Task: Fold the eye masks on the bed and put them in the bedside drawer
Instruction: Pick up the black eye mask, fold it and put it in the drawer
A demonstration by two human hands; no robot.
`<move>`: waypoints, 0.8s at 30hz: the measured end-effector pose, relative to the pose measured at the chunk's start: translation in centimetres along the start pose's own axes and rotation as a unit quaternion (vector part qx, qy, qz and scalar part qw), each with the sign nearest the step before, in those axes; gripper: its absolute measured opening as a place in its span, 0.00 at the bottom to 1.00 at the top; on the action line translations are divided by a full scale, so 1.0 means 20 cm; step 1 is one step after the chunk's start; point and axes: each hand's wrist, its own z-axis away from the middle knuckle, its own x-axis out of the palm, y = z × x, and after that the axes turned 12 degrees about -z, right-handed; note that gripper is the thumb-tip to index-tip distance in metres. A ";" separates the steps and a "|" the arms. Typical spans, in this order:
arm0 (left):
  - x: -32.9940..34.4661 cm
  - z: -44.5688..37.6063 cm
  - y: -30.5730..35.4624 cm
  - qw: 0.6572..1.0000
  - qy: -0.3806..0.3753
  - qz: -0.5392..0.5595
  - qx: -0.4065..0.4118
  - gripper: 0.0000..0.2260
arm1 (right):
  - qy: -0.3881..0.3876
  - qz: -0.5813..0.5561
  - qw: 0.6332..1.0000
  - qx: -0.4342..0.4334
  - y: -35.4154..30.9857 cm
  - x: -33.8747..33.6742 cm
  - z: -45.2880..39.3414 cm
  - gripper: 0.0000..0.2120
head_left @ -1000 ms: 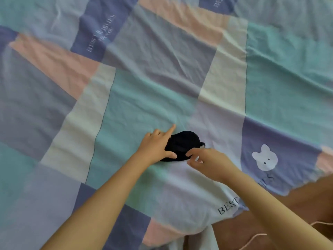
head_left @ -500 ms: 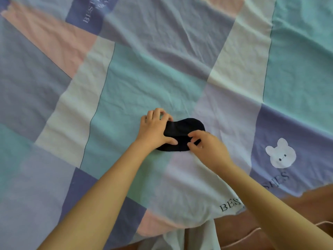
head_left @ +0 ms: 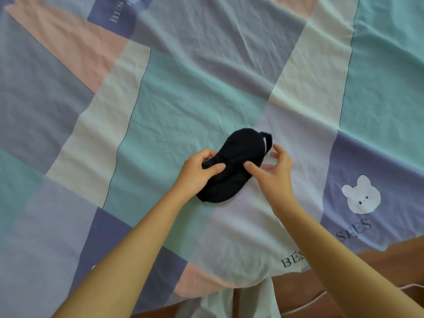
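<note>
Two hands meet over one black eye mask [head_left: 238, 166] that we see lying on the bedsheet [head_left: 183, 92]. Our left hand [head_left: 197, 173] pinches its near-left part, thumb on top. Our right hand [head_left: 274, 173] presses a thumb on the middle, fingers spread and loosely curled beside it. The mask looks dark and padded, its strap [head_left: 267, 140] looping out at the far end. The sheet reads "BES" and "SHES" beside a white bear print [head_left: 361, 195].
</note>
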 end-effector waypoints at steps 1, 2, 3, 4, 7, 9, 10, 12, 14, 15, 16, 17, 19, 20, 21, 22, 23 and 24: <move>0.01 0.02 0.01 1.000 0.012 0.027 -0.001 0.07 | -0.007 -0.055 0.998 0.041 -0.02 0.01 0.01 0.35; 0.01 0.03 0.01 0.999 0.029 0.037 0.003 0.06 | -0.019 -0.103 0.992 0.073 -0.04 0.01 0.02 0.33; 0.02 0.05 0.02 0.998 0.053 0.033 0.010 0.06 | -0.037 -0.140 0.985 0.095 -0.06 0.02 0.03 0.30; 0.03 0.06 0.03 0.996 0.085 0.019 0.019 0.05 | -0.059 -0.166 0.979 0.103 -0.09 0.02 0.03 0.25; 0.05 0.10 0.06 0.982 0.182 -0.001 0.045 0.08 | -0.081 -0.180 0.975 0.102 -0.12 0.05 0.04 0.16; 0.05 0.10 0.07 0.972 0.222 0.015 0.075 0.15 | -0.047 -0.170 0.979 0.107 -0.12 0.08 0.03 0.11; 0.04 0.10 0.07 0.968 0.232 0.025 0.089 0.17 | -0.031 -0.167 0.979 0.111 -0.11 0.09 0.02 0.08; 0.03 0.10 0.06 0.965 0.240 0.031 0.099 0.18 | -0.028 -0.187 0.973 0.132 -0.12 0.10 0.01 0.09; 0.02 0.10 0.05 0.964 0.249 0.040 0.080 0.14 | -0.046 -0.262 0.950 0.162 -0.13 0.09 -0.01 0.09; 0.01 0.10 0.04 0.962 0.258 0.068 0.059 0.11 | -0.052 -0.313 0.932 0.177 -0.12 0.08 -0.02 0.08; -0.01 0.10 0.04 0.956 0.270 0.109 0.034 0.10 | -0.051 -0.359 0.913 0.190 -0.10 0.07 -0.03 0.08; -0.02 0.09 0.03 0.947 0.282 0.155 0.009 0.11 | -0.046 -0.387 0.899 0.200 -0.08 0.05 -0.04 0.09; -0.04 0.07 0.03 0.925 0.286 0.249 -0.035 0.15 | -0.036 -0.389 0.893 0.223 -0.04 0.02 -0.04 0.10; -0.05 0.06 0.03 0.913 0.275 0.296 -0.052 0.18 | -0.040 -0.367 0.899 0.234 -0.02 0.01 -0.04 0.11; -0.05 0.05 0.03 0.901 0.260 0.340 -0.067 0.21 | -0.050 -0.336 0.908 0.245 0.00 0.00 -0.03 0.11; -0.06 0.05 0.03 0.891 0.240 0.378 -0.078 0.23 | -0.061 -0.304 0.917 0.253 0.01 -0.01 -0.03 0.12; -0.05 0.05 0.04 0.883 0.217 0.408 -0.084 0.24 | -0.067 -0.272 0.925 0.257 0.01 -0.01 -0.02 0.13; -0.05 0.05 0.05 0.880 0.196 0.424 -0.083 0.24 | -0.070 -0.244 0.933 0.255 0.00 -0.01 -0.01 0.15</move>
